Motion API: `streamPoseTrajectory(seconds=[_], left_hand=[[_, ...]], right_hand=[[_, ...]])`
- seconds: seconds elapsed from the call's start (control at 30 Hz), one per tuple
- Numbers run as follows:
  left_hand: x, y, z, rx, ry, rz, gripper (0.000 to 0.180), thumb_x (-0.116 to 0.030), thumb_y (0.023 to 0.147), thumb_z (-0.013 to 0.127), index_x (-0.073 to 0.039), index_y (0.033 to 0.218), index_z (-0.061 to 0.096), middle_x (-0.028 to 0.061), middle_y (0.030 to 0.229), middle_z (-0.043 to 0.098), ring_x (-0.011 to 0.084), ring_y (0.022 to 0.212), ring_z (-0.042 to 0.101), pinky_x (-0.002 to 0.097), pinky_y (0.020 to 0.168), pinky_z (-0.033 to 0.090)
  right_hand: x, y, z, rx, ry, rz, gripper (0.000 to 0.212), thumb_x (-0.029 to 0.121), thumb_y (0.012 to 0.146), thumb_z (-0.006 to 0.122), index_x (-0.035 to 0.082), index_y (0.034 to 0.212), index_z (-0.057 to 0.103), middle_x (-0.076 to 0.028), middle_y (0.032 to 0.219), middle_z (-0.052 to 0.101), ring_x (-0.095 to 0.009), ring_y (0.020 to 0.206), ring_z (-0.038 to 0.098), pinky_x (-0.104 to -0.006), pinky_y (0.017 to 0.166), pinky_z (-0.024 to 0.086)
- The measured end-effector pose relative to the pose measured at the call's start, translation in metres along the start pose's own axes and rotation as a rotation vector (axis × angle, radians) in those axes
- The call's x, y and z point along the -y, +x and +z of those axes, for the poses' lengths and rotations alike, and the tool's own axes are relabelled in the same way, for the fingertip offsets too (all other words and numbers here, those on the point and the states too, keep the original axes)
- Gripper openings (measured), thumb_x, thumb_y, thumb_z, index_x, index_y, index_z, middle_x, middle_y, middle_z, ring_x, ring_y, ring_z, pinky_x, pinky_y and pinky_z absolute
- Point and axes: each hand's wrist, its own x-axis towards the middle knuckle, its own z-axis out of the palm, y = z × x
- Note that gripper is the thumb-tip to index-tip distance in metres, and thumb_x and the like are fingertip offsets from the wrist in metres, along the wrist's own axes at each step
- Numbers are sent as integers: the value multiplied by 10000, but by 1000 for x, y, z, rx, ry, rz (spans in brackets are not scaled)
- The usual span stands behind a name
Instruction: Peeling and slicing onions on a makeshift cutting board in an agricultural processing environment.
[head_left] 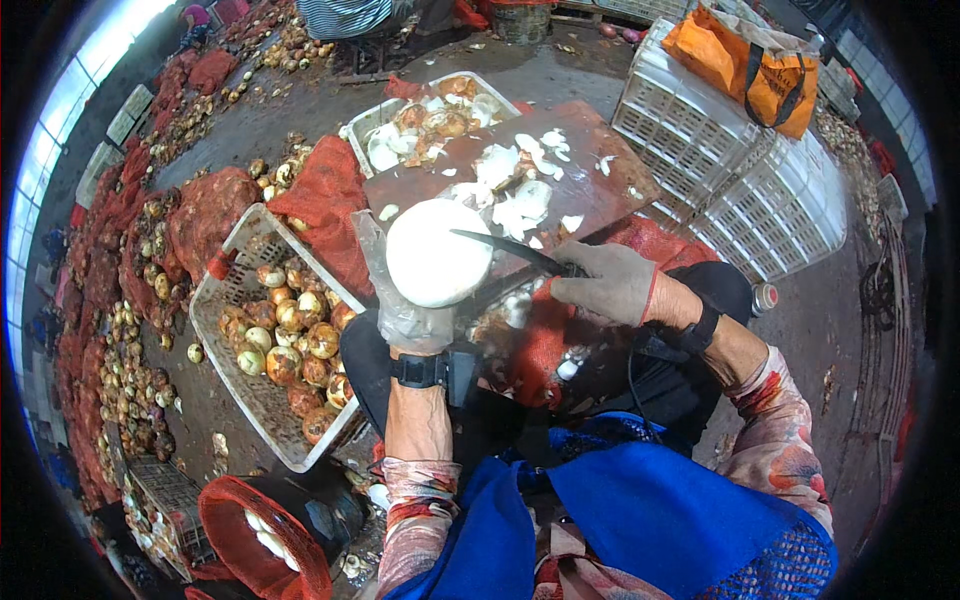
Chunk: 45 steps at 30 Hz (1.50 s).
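Note:
My left hand [412,322], in a thin clear glove, grips a large peeled white onion [436,252] from below, raised over my lap. A dark knife [505,250] lies with its blade tip against the onion's right side. My right hand [606,283], in a grey work glove, is shut on the knife's handle. Just beyond the onion lies a brown cutting board [590,195] strewn with white onion peelings.
A white plastic crate [222,262] of unpeeled brown onions stands at my left. A tray [365,122] of peelings sits behind the board. Stacked white crates [745,190] and an orange bag [745,65] are at right. Red net sacks and loose onions cover the floor at left.

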Motion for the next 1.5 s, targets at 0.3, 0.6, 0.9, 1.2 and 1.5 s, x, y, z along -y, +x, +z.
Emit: streamPoseTrajectory(seconds=[0.3, 0.6, 0.9, 1.2, 1.5], left_hand=[[8, -3, -5, 53, 192, 198, 875, -83, 806, 680, -88, 1490, 135, 183, 1454, 340, 256, 1202, 508, 330, 962, 445], [1, -7, -4, 15, 244, 221, 884, -114, 809, 690, -104, 1492, 130, 169, 1270, 547, 232, 1087, 590, 332, 907, 484], [11, -17, 17, -25, 350, 173, 631, -514, 878, 530, -17, 1261, 469, 142, 1135, 611, 248, 1026, 611, 344, 842, 510], [-38, 2, 6, 138, -402, -209, 711, -608, 869, 489, -16, 1262, 488, 157, 1157, 602, 265, 1034, 613, 384, 858, 532], [-53, 23, 18, 262, -1070, -708, 725, -611, 850, 523, 4, 1233, 501, 160, 1103, 619, 255, 913, 652, 382, 781, 576]], right_hand=[[-15, -6, -4, 76, 32, -95, 404, 349, 912, 515, 50, 1184, 513, -262, 876, 608, -423, 867, 598, -444, 751, 482], [-20, 12, 25, -91, -96, -89, 411, 308, 890, 544, 103, 1244, 499, -233, 916, 611, -402, 853, 610, -449, 718, 490], [3, 24, 93, 151, 1083, -60, 264, 295, 950, 513, 63, 848, 585, -23, 671, 518, -120, 585, 506, -284, 491, 398], [3, 1, -21, -191, -370, -370, 285, 334, 905, 551, 88, 1042, 598, -188, 821, 617, -339, 769, 626, -418, 624, 493], [11, 12, -46, -8, -600, -329, 277, 373, 913, 530, 133, 1022, 616, -137, 788, 632, -321, 718, 632, -411, 637, 499]])
